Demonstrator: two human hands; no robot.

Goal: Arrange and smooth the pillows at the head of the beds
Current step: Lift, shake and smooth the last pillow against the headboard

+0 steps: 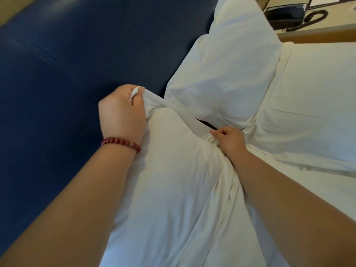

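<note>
Soft, even indoor light, fairly dim, leaves the white pillows [221,74] bluish-grey with gentle shadows in their folds. A faint sheen streaks the navy headboard [67,64]. Wide-angle distortion bends the edges, and the whole view looks slightly soft.

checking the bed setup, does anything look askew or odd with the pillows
The near pillow is bunched: its top corners are gathered in the left hand and right hand, creasing the case. The far pillow leans on the blue headboard.
</note>
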